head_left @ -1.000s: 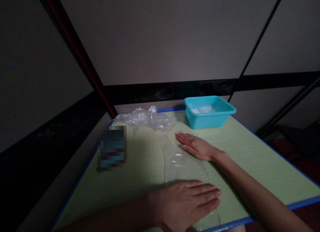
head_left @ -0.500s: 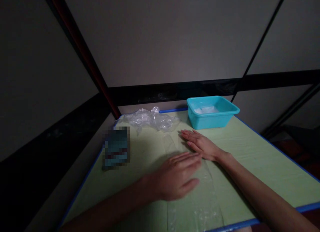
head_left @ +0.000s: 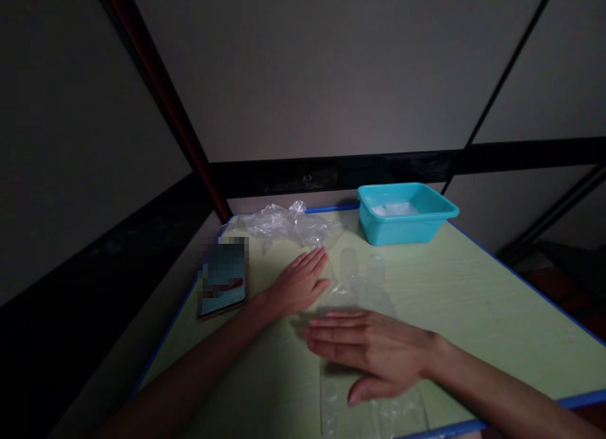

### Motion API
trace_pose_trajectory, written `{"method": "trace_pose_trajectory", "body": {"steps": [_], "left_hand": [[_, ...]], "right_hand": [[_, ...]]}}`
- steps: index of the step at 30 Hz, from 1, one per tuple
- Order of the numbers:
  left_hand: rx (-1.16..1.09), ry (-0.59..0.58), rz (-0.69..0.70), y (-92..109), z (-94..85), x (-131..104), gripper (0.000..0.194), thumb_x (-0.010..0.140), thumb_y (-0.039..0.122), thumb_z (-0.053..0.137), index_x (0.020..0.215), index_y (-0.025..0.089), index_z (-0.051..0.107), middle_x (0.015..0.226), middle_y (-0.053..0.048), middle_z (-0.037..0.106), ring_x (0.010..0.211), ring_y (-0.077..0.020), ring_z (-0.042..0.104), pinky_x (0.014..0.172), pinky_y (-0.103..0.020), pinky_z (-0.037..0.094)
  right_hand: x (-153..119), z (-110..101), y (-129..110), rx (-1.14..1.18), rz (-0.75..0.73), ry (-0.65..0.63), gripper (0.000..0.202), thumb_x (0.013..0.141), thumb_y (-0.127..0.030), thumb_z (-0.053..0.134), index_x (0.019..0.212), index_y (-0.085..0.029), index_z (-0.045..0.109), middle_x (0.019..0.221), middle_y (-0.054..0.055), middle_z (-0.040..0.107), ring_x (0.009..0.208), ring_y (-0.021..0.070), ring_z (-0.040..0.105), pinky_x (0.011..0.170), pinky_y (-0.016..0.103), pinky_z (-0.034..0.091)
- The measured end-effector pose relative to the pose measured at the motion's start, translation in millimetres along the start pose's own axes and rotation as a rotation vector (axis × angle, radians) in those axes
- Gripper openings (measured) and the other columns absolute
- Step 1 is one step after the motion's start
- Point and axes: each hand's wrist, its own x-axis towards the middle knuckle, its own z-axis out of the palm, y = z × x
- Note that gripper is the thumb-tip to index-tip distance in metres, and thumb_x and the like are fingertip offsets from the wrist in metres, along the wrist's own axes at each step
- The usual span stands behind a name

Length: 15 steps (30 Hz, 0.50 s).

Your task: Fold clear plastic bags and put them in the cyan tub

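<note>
A clear, flat plastic sheet, with rounded finger-like ends at its far side, lies on the pale green table. My left hand rests flat with fingers stretched out at the sheet's far left edge, holding nothing. Nearer to me, my right hand is spread palm down over the middle of the sheet, its fingers pointing left; whether it touches the plastic I cannot tell. Crumpled clear plastic sits just beyond my left hand.
A turquoise basin with something white inside stands at the back right. A phone-like device, partly pixelated, lies at the left edge. Walls rise behind the table and on its left. Blue trim borders the tabletop.
My left hand has moved forward and left, to the sheet's far left edge. My right hand has come back toward me and left, uncovering the sheet's rounded far ends.
</note>
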Motion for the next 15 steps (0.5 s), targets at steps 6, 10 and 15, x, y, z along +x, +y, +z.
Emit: {"method": "trace_pose_trajectory", "body": {"steps": [6, 10, 15], "left_hand": [[0.018, -0.044, 0.007, -0.4, -3.1, -0.5, 0.055, 0.088, 0.04, 0.029, 0.13, 0.006, 0.024, 0.139, -0.015, 0.019, 0.128, -0.0211, 0.014, 0.103, -0.034, 0.015], [0.051, -0.062, -0.002, -2.1, -4.0, -0.3, 0.055, 0.087, 0.04, 0.029, 0.13, 0.005, 0.024, 0.139, -0.015, 0.019, 0.128, -0.0217, 0.013, 0.103, -0.035, 0.015], [0.062, -0.072, -0.018, -4.0, -4.8, 1.0, 0.056, 0.087, 0.04, 0.029, 0.13, 0.006, 0.024, 0.139, -0.015, 0.019, 0.129, -0.0214, 0.012, 0.103, -0.035, 0.014]], "right_hand": [[3.3, 8.3, -8.4, 0.152, -0.023, -0.075, 0.065, 0.086, -0.041, 0.035, 0.135, -0.004, 0.012, 0.139, 0.014, 0.015, 0.128, 0.0206, 0.008, 0.106, 0.035, 0.01], [0.7, 11.9, -5.9, 0.2, -0.029, -0.086, 0.065, 0.087, -0.04, 0.034, 0.135, -0.006, 0.008, 0.14, 0.013, 0.012, 0.128, 0.0202, 0.008, 0.105, 0.036, 0.011], [0.9, 12.0, -6.2, 0.195, -0.012, -0.127, 0.064, 0.086, -0.037, 0.036, 0.135, -0.005, 0.01, 0.14, 0.014, 0.012, 0.129, 0.0205, 0.007, 0.106, 0.035, 0.008]]}}
